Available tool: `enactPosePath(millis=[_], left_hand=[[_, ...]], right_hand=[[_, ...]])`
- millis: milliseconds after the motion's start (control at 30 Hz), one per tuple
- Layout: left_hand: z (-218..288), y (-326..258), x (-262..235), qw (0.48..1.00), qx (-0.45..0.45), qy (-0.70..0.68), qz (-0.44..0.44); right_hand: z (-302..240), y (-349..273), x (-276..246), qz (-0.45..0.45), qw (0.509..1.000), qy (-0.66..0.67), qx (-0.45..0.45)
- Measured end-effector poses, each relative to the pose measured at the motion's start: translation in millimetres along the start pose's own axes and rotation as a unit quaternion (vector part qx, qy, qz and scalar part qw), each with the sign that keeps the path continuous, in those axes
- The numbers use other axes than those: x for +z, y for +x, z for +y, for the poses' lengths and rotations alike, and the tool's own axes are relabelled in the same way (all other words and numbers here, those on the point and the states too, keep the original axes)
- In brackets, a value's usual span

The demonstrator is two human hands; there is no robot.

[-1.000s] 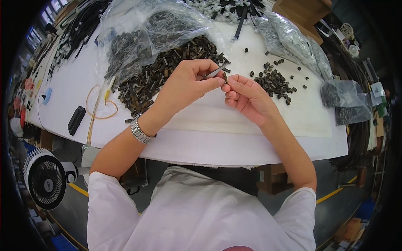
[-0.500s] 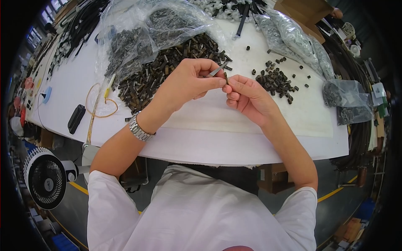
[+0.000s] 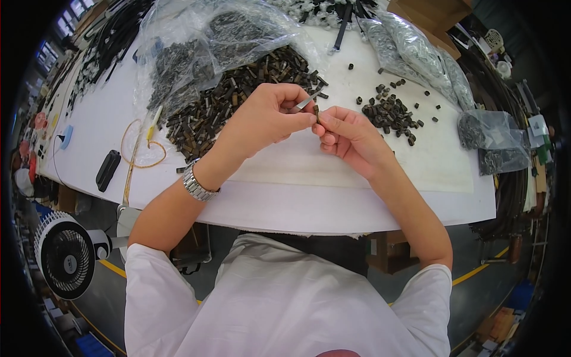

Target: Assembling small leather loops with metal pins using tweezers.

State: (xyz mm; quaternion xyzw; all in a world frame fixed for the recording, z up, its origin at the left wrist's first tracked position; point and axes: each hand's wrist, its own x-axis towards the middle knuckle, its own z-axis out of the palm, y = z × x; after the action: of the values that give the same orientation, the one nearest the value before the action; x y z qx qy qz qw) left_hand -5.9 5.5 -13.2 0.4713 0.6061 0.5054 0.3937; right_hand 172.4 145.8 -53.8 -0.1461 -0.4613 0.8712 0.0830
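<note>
My left hand [image 3: 264, 119], with a metal watch [image 3: 198, 182] at the wrist, is closed round a slim pointed metal tool [image 3: 309, 100]. The tool's tip sticks out up and to the right; its handle is hidden in the palm. Between the fingertips of both hands stands a small dark brown piece [image 3: 317, 111]. My right hand [image 3: 355, 138] pinches this piece at its lower end, thumb and forefinger together. Just beyond my left hand spreads a large heap of dark short pieces [image 3: 199, 122]. A smaller pile of stubby dark pieces [image 3: 392, 113] lies right of my right hand.
Clear plastic bags [image 3: 238, 35] cover the back of the heap. More filled bags [image 3: 410, 50] lie at the far right, near a cardboard box [image 3: 437, 18]. On the left are a yellow-handled tool [image 3: 154, 123], a cord loop [image 3: 144, 165] and a black case [image 3: 108, 170]. A fan [image 3: 66, 256] stands beside the table.
The small piece and the fingertips round it have shifted slightly left. The metal tool stays in my left hand, and the piles look the same.
</note>
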Motion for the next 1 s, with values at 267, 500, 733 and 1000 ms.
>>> enactPosePath(millis=[267,500,733,1000], left_hand=[[-3,1,-2,0.999,-0.026,-0.031,-0.007],[-12,-2,15,0.969,0.123,0.193,0.093],[-11,-6,18,0.960,0.139,0.205,0.128],[-23,5,21,0.952,0.186,0.195,0.145]], right_hand=[[3,-4,20,0.087,0.962,-0.236,-0.111],[4,-3,26,0.136,0.943,-0.268,-0.141],[5,-4,35,0.143,0.935,-0.282,-0.161],[7,0,26,0.138,0.951,-0.219,-0.170]])
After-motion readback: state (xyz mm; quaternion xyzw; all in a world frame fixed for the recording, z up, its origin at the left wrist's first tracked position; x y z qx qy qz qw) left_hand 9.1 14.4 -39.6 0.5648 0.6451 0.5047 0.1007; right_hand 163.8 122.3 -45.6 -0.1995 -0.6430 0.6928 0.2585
